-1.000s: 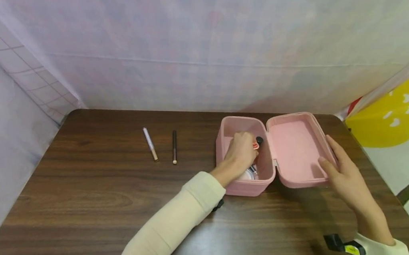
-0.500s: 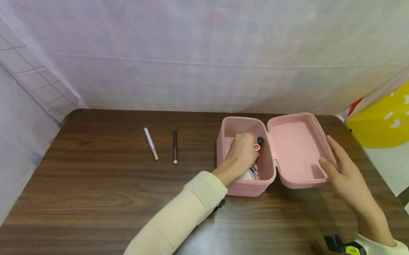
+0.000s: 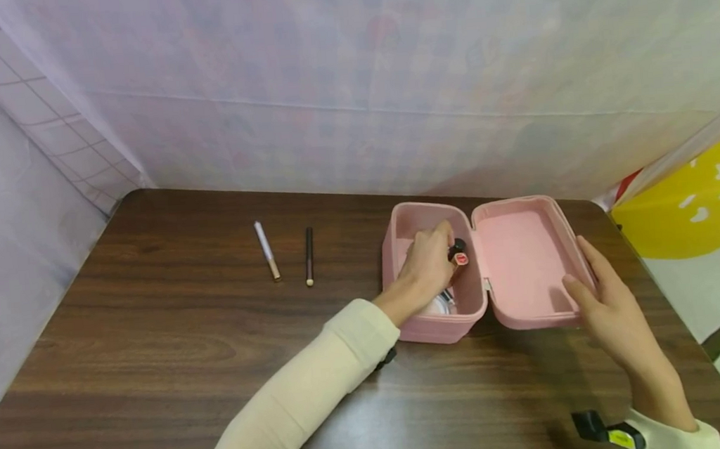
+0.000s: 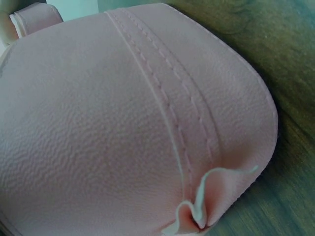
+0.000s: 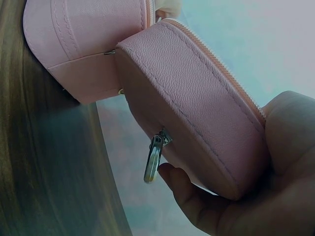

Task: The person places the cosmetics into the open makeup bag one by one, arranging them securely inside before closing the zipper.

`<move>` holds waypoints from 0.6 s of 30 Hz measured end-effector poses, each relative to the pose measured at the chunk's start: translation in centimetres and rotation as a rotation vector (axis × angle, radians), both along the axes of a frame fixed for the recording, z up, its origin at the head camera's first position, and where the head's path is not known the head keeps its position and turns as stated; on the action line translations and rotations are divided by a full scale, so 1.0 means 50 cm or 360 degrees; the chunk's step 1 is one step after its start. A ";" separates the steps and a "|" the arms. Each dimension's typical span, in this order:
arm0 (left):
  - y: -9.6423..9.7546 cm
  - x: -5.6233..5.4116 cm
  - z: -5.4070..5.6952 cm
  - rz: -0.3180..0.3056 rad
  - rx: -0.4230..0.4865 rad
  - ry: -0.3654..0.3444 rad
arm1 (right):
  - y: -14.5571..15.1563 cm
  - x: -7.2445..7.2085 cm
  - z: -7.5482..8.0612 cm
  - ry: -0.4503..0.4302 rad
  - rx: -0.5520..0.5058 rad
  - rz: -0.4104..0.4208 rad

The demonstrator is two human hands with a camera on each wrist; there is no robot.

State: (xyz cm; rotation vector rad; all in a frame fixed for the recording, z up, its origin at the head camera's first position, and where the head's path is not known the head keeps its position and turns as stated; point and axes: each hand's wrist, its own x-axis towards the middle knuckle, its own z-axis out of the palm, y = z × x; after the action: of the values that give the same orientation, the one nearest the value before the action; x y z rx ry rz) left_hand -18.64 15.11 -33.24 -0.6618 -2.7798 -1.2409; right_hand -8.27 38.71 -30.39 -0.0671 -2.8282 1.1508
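Note:
A pink zip-up cosmetic case (image 3: 438,331) stands at the back right of the table, its lid (image 3: 524,261) swung out to the right. My left hand (image 3: 428,261) reaches down into the case, fingers bent, and most fingertips are hidden. Against the fingers lie a small tube with a red end label (image 3: 461,259) and a black round-ended item (image 3: 458,245); whether I grip either is unclear. A whitish round item (image 3: 439,306) shows below the hand. With my right hand (image 3: 614,310) I hold the lid's outer edge, thumb on its inner side.
A white-and-gold pen-shaped item (image 3: 267,251) and a dark slim pen-shaped item (image 3: 309,257) lie on the brown wooden table (image 3: 154,353), left of the case. A pale curtain (image 3: 325,100) hangs behind the table. In the right wrist view, a metal clasp (image 5: 155,157) hangs from the lid.
My left fingers have shifted slightly inside the case, and the red-labelled end has moved a little right, out from beside them. My right hand and the lid stay put.

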 end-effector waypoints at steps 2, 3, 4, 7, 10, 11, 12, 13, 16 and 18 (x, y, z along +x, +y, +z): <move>0.000 0.000 0.001 0.0006 -0.0003 0.0005 | -0.001 0.000 0.002 -0.0003 0.0003 0.0001; 0.000 0.000 0.001 0.0010 -0.0011 0.0008 | -0.001 0.000 0.002 -0.0004 0.0000 0.0004; 0.000 -0.001 0.001 0.0013 -0.0012 0.0014 | -0.001 0.000 0.003 -0.0006 0.0008 0.0002; 0.000 -0.002 0.002 0.0014 -0.0011 0.0010 | -0.001 -0.002 0.002 -0.0003 0.0002 0.0005; 0.000 -0.001 0.003 0.0012 -0.0004 -0.0013 | 0.001 -0.003 0.000 0.0008 -0.0011 0.0005; 0.000 0.000 0.003 0.0011 0.0000 -0.0020 | 0.002 -0.003 -0.001 0.0012 -0.0015 0.0006; 0.000 0.000 0.003 0.0013 0.0007 -0.0023 | 0.003 -0.003 -0.002 0.0016 -0.0017 0.0006; 0.000 0.001 0.004 0.0013 0.0015 -0.0025 | 0.003 -0.003 -0.003 0.0017 -0.0014 0.0003; -0.001 0.002 0.006 0.0012 0.0039 -0.0024 | 0.004 -0.002 -0.004 0.0025 -0.0018 0.0006; -0.004 0.004 0.011 0.0003 0.0054 -0.0027 | 0.005 -0.002 -0.004 0.0027 -0.0018 0.0007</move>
State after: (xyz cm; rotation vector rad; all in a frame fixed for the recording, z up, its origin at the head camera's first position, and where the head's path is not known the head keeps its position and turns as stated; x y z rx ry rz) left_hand -18.45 14.92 -32.67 -0.6496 -2.7658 -1.2962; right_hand -8.36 38.94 -30.61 -0.0511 -2.8085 1.1630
